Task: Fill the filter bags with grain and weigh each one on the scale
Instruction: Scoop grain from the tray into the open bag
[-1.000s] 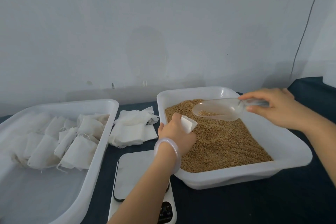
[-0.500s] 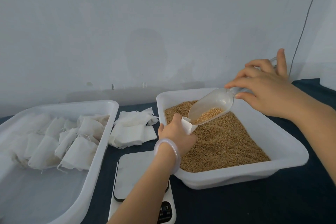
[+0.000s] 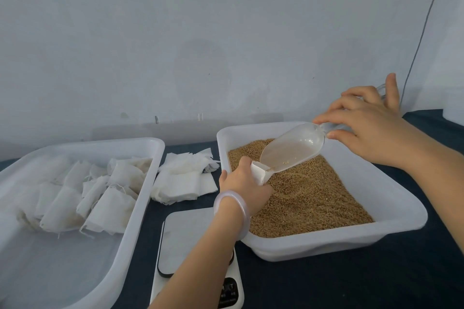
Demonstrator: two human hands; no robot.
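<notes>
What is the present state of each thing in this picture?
Clear plastic scoop: tilted down, nearly empty, mouth at the bag.
Small white filter bag: held open, above the grain.
White plastic tray of brown grain: well filled.
Pile of flat white bags: empty, between the trays.
Left white tray: holds plump bags.
White digital scale: no bag on it.
Left hand: grips the bag.
Right hand: holds the scoop handle.

We see only two arms of the person. The left hand (image 3: 241,180) and the right hand (image 3: 371,130) are uncovered, and both forearms are bare right up to the near and right edges of the view. On the left wrist we find a bangle (image 3: 231,206): a smooth, thick, rounded ring, milky and translucent with a faint lilac tinge. The right hand's nails look short and plain.
</notes>
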